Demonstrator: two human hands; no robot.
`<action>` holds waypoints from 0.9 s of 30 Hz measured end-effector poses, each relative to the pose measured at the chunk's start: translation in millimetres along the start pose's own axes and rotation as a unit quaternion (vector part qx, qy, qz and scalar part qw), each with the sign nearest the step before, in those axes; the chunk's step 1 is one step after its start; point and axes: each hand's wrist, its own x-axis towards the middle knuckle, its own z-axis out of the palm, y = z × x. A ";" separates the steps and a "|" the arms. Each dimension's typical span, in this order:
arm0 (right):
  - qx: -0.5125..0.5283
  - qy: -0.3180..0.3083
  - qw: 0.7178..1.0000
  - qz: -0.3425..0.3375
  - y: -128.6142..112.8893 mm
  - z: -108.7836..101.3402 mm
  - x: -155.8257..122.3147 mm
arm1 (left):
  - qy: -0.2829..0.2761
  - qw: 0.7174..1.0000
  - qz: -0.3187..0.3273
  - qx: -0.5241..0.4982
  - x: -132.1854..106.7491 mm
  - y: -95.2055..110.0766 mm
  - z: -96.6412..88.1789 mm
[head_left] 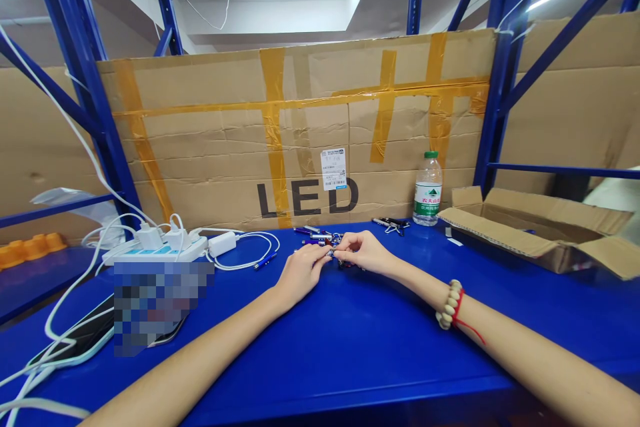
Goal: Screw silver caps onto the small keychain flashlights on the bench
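My left hand (301, 273) and my right hand (367, 252) meet at the middle of the blue table (380, 340). Fingers of both are pinched together around something small and shiny, too small to name. Just behind and below the fingertips lies a cluster of small metallic and dark pieces (351, 266), partly hidden by the hands. Several slim blue pens (306, 231) lie behind my left hand. Another blue pen (265, 261) rests to its left. Beyond my right hand are dark, slim items (393, 224), perhaps pens and clips.
At the left, a white power strip (160, 250) carries plugs and loose white cables. Nearby lie a dark device (90, 333) and a pixelated patch. A water bottle (427, 192) and an open cardboard box (550, 250) stand right. Behind rises a taped cardboard sheet (215, 167) between blue posts.
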 end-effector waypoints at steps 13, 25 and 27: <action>-0.016 0.013 0.998 0.060 -9.3 0.7 -2.9 | -0.007 1.000 -0.010 -0.016 1.0 -1.9 0.8; -0.025 0.017 0.997 0.071 -7.4 0.2 -2.6 | 0.009 1.000 -0.009 -0.016 1.1 -4.3 3.9; -0.026 0.017 0.997 0.069 -7.2 -0.1 -2.7 | 0.010 1.000 -0.009 -0.015 1.0 -4.1 3.6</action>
